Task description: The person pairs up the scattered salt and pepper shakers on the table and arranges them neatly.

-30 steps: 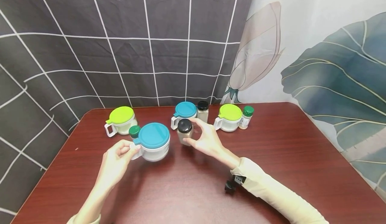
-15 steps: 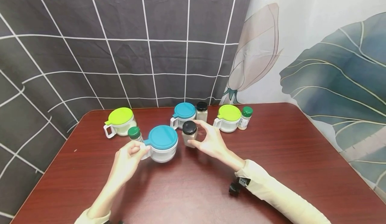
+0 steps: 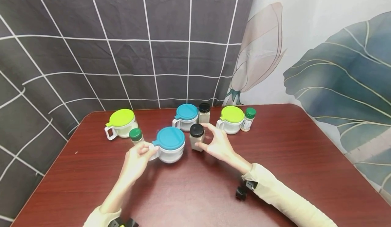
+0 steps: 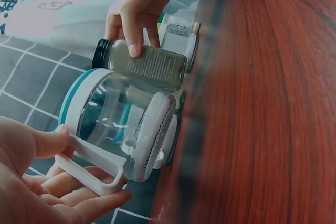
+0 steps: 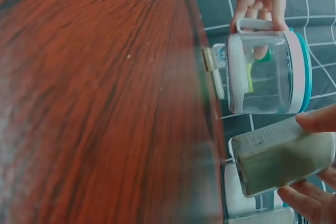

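Note:
My left hand [image 3: 134, 162] grips the white handle [image 4: 86, 171] of a clear seasoning jar with a blue lid [image 3: 169, 139]. In the right wrist view the glass wall of this jar [image 5: 265, 74] looks see-through. Just right of it, my right hand [image 3: 222, 147] holds a square spice bottle with a black cap [image 3: 197, 131], thumb on one side and fingers on the other. The left wrist view shows printed text on the spice bottle [image 4: 149, 67] and its greyish-brown contents. Both jar and bottle are upright and close together; whether their bases touch the table is hard to tell.
Along the back of the dark red table [image 3: 268, 145] stand a green-lidded jar [image 3: 122, 119], a blue-lidded jar [image 3: 187, 113], a black-capped bottle [image 3: 204, 113] and another green-lidded jar [image 3: 232, 116]. Green-capped bottles stand at left [image 3: 136, 135] and right [image 3: 248, 120]. A grid-patterned curtain [image 3: 122, 57] hangs behind.
Both hands have shifted right, carrying the blue-lidded seasoning jar and the black-capped spice bottle. The green-capped bottle at left is now less covered. The back row stands as before.

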Motion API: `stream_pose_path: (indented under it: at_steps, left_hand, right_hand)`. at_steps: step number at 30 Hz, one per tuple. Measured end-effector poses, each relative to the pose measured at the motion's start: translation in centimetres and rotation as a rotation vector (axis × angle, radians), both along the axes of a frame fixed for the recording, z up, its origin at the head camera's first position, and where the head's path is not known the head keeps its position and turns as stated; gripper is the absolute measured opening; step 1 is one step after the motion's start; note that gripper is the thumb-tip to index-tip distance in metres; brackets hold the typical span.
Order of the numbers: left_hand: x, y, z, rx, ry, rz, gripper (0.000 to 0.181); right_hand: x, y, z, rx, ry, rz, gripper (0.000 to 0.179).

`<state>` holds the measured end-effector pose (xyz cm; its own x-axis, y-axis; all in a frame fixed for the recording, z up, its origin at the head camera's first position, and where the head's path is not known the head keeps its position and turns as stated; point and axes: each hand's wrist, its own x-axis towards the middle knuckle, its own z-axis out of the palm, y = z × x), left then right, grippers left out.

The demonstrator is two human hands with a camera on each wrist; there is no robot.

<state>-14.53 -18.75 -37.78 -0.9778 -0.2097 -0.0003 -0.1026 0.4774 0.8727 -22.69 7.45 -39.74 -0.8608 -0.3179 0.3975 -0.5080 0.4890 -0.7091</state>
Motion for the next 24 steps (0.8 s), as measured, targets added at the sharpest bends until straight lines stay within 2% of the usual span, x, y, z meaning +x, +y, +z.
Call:
stream_pose_path:
  at_steps: [12, 21, 22, 24]
  left_hand:
    - [-1.2, 0.8, -1.3, 0.038, -0.013, -0.005, 0.016]
    - [-1.6, 0.9, -2.0, 0.062, -0.023, -0.027, 0.015]
    - [-1.7, 0.9, -2.0, 0.068, -0.024, -0.032, 0.014]
    - [-1.8, 0.9, -2.1, 0.083, -0.027, -0.046, 0.014]
  right_hand:
    - [-0.3, 0.8, -0.7, -0.031, -0.007, 0.023, 0.056]
    - [-0.5, 0.6, -1.3, -0.079, -0.086, 0.046, 0.056]
    - [-0.2, 0.5, -0.9, -0.085, -0.096, 0.048, 0.055]
    - [-0.3, 0.5, -1.0, -0.106, -0.111, 0.053, 0.056]
